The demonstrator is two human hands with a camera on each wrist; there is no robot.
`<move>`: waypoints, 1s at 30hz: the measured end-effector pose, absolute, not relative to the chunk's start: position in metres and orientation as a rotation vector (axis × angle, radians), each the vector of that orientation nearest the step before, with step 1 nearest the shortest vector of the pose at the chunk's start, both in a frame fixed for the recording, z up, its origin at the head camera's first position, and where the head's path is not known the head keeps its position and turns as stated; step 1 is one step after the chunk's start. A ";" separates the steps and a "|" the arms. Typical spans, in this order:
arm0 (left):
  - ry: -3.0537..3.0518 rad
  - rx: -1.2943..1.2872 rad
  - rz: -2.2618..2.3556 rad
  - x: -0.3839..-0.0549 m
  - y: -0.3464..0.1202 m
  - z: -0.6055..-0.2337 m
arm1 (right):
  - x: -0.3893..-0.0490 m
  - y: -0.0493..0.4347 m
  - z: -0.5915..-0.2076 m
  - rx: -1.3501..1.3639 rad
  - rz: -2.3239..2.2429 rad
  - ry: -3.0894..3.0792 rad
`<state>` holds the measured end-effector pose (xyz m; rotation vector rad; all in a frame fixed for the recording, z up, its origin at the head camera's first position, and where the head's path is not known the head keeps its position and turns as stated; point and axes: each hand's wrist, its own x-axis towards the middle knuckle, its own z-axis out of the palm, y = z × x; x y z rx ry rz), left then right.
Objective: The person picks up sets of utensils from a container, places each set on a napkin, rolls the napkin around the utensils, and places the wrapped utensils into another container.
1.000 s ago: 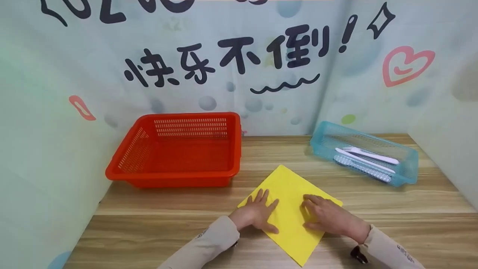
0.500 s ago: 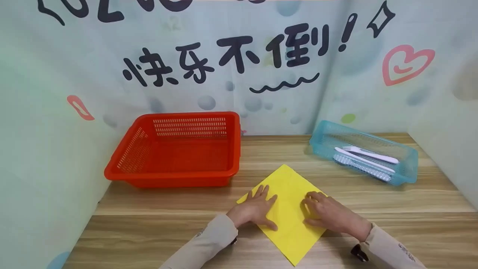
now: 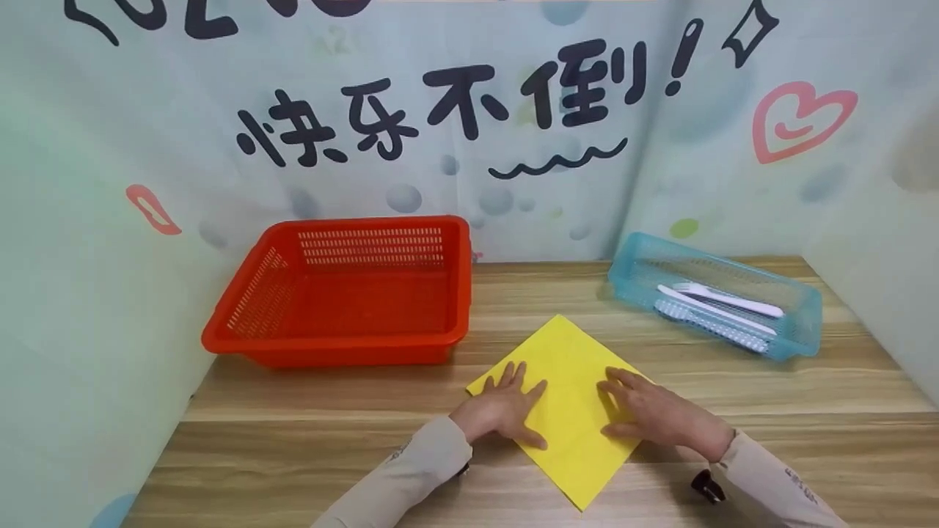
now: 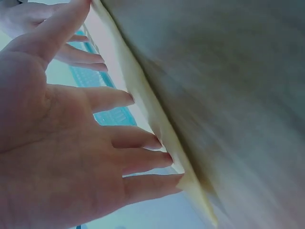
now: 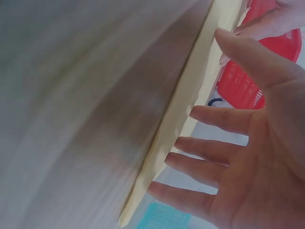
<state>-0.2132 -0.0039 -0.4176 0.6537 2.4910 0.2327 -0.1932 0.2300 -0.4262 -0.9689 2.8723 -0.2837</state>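
Observation:
A flat yellow square (image 3: 572, 411), cloth or paper, lies turned cornerwise on the wooden table. My left hand (image 3: 502, 411) rests on its left part with the fingers spread. On the right part, the fingertips of my right hand (image 3: 653, 411) touch the square, the palm raised. Seen edge-on in the left wrist view, the yellow square (image 4: 152, 112) looks thin, with the fingertips against its surface. The right wrist view likewise has my thumb and fingertips along the yellow square (image 5: 171, 119). Neither hand grips it.
A red slotted basket (image 3: 337, 343) stands at the back left, nothing visible inside. At the back right, a blue basket (image 3: 803, 323) holds white utensils, including a fork (image 3: 733, 299). A printed cloth backdrop (image 3: 367, 183) hangs behind the wooden table (image 3: 330, 455).
The yellow square has turned slightly and its lower corner has shifted a little left. My right hand's fingers have spread a bit more; my left hand stays nearly in place.

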 end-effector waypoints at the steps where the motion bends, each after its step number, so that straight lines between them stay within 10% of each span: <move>1: 2.489 0.649 0.234 -0.214 -0.004 -0.418 | -0.194 0.230 -0.426 -0.954 -0.290 2.868; 30: 2.498 0.655 0.249 -0.223 0.001 -0.411 | -0.201 0.237 -0.428 -1.101 -0.316 2.908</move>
